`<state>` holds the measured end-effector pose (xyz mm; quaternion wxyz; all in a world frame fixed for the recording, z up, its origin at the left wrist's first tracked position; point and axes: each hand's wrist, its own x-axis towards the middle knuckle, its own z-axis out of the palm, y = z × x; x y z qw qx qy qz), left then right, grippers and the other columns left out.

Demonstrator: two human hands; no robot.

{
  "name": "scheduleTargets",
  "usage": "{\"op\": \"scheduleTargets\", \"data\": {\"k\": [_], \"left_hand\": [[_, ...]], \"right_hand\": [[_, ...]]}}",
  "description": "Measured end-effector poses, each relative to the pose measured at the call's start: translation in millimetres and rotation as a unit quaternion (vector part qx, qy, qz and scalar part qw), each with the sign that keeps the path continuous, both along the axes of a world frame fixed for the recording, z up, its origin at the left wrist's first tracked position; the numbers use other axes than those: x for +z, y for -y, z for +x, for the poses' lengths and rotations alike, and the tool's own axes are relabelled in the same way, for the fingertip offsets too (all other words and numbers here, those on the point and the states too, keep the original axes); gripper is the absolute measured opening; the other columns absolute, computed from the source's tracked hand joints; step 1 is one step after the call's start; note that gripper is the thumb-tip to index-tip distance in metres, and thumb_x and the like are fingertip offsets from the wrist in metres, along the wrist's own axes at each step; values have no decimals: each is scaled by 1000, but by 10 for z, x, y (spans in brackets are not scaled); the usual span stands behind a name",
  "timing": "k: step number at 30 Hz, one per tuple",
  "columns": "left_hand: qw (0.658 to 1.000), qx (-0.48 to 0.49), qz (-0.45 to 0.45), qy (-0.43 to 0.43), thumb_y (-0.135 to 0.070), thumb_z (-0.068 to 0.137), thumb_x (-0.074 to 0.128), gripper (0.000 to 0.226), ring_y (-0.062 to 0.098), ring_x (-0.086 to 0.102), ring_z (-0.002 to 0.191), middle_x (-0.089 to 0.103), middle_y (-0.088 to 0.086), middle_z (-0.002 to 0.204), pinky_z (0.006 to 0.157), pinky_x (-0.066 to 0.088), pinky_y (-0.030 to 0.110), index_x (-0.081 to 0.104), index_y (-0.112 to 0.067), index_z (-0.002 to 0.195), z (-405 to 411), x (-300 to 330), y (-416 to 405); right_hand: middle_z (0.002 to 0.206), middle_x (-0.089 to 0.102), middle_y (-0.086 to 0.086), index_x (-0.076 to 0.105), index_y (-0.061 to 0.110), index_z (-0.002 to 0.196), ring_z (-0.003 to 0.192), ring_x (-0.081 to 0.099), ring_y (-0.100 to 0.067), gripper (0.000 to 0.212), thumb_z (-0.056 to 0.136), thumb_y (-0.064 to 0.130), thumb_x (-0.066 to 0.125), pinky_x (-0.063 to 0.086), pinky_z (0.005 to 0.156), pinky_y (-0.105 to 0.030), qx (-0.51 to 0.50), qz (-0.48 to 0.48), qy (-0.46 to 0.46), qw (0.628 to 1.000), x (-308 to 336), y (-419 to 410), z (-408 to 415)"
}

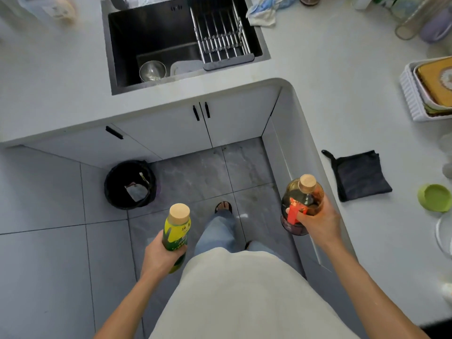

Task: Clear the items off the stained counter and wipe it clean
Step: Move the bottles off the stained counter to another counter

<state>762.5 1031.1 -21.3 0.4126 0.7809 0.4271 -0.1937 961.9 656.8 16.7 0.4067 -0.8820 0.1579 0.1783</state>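
Note:
My left hand [160, 255] grips a yellow-green bottle [177, 231] with a tan cap, held upright over the floor in front of my body. My right hand [318, 222] holds a brown bottle [302, 203] with a red label and tan cap, just off the counter's inner edge. The white L-shaped counter [330, 99] runs along the back and the right side. A dark folded cloth [359, 176] lies on the right stretch of the counter, close to the brown bottle.
A black sink [156, 33] with a metal rack [221, 37], a glass bowl and a plate sits at the back. A crumpled rag [263, 12] lies beside it. A white tray [415, 99], a green lid [434, 198] and jars crowd the right edge. A black bin [129, 183] stands on the floor.

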Motion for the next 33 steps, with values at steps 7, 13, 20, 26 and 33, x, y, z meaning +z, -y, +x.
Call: {"op": "scheduleTargets", "data": {"k": [7, 13, 20, 26, 33], "left_hand": [[995, -92, -10, 32, -47, 61, 82, 46, -17, 61, 85, 66, -39, 94, 64, 45, 16, 57, -53, 100, 1429, 135, -342], [986, -152, -19, 65, -51, 63, 83, 46, -19, 60, 87, 65, -40, 96, 67, 46, 16, 57, -53, 101, 2602, 213, -302], [975, -205, -19, 86, -50, 64, 84, 45, -12, 65, 88, 70, -33, 95, 71, 49, 20, 61, -49, 102, 3624, 337, -171], [965, -227, -32, 129, -44, 67, 89, 45, -11, 67, 86, 70, -34, 94, 69, 50, 18, 60, -53, 101, 4297, 582, 3], [941, -264, -57, 204, -52, 63, 87, 42, -10, 68, 87, 71, -36, 94, 65, 51, 7, 63, -55, 98, 5260, 852, 327]], "right_hand": [[105, 72, 21, 60, 44, 119, 99, 65, 3, 62, 69, 27, 93, 53, 83, -23, -70, -3, -23, 997, 2, -139, 203], [104, 71, 23, 57, 57, 108, 100, 65, 3, 63, 70, 17, 88, 45, 77, -15, -116, -2, -45, 992, 24, -72, 361], [105, 69, 21, 57, 46, 113, 101, 66, -10, 60, 68, 15, 84, 49, 80, -27, -131, 0, -62, 989, 52, 13, 1013], [108, 70, 27, 58, 55, 113, 99, 63, 13, 66, 67, 16, 87, 53, 85, -19, -130, 44, -17, 990, 362, -76, 1840], [110, 71, 29, 61, 47, 123, 100, 65, 12, 72, 58, 40, 92, 49, 79, -11, -175, 70, 61, 980, 646, -231, 2781]]}}
